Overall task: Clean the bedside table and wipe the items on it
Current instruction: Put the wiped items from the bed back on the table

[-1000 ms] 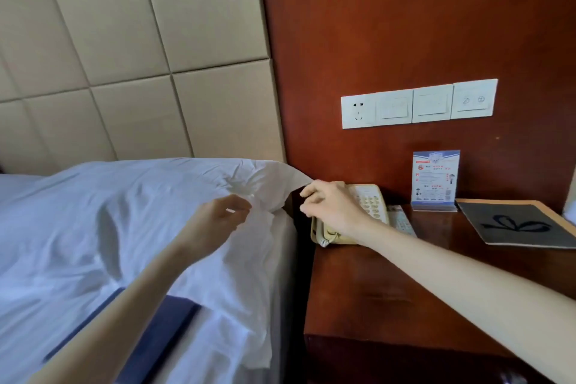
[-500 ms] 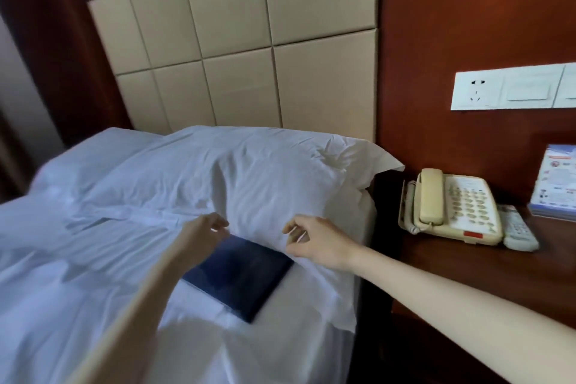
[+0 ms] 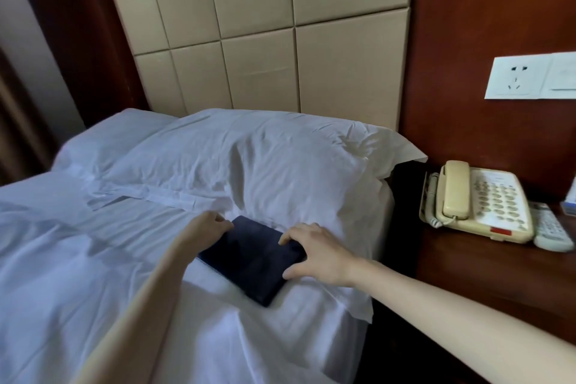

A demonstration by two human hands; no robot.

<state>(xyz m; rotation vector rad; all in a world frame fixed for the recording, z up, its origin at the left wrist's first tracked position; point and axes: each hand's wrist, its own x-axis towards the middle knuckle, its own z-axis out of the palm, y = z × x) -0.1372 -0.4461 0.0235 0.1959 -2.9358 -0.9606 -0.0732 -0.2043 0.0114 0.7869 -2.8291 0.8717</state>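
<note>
So from where I'm standing, the wiping hasn't begun. Both hands are on a dark blue cloth (image 3: 249,259) lying flat on the bed (image 3: 78,259), tucked against the front edge of the pillow (image 3: 265,165), well apart from the bedside table (image 3: 467,274).

The right hand (image 3: 318,252) is spread over the cloth's right corner, fingertips on top and thumb at the near edge. The left hand (image 3: 207,226) has its fingers curled at the far corner, and I can't tell if it's actually pinching.

My guess is it's about to be picked up. I'd lift both corners together so it stays folded, then carry it over and wipe around the phone (image 3: 477,206) and remote (image 3: 550,231).

It sits skewed to the bed, one corner aimed at the near edge. The long axis is hard to call because the forearm hides part of it.
</note>
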